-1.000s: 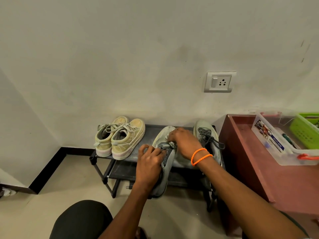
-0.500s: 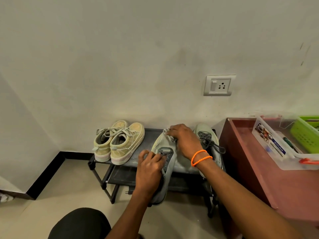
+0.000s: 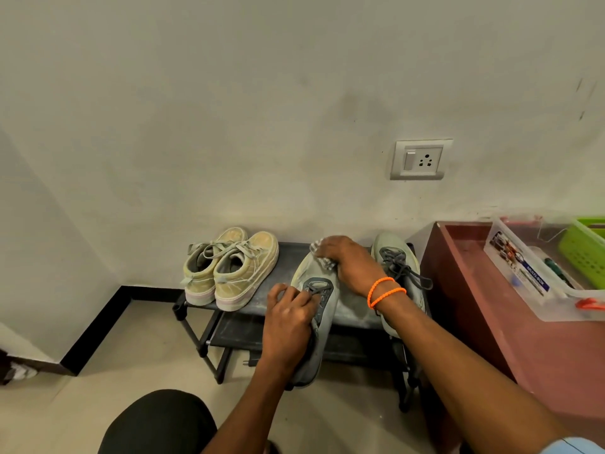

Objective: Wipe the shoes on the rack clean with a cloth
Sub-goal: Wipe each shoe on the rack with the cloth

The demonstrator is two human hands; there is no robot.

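While left hand grips the grey shoe at its laces, heel hanging off the rack, right hand pinches the cloth against the toe.

Soft, even indoor light fills the scene, moderately bright with a faint greenish-yellow cast. The pale plastered wall glows without glare and darkens slightly toward the upper corners of the frame. Shadows are weak and diffuse, deepest beneath the black metal shoe rack. Wide-angle distortion bends the black skirting strip at lower left. Fine detail looks smeared throughout, and the forearms at the bottom edge are soft.
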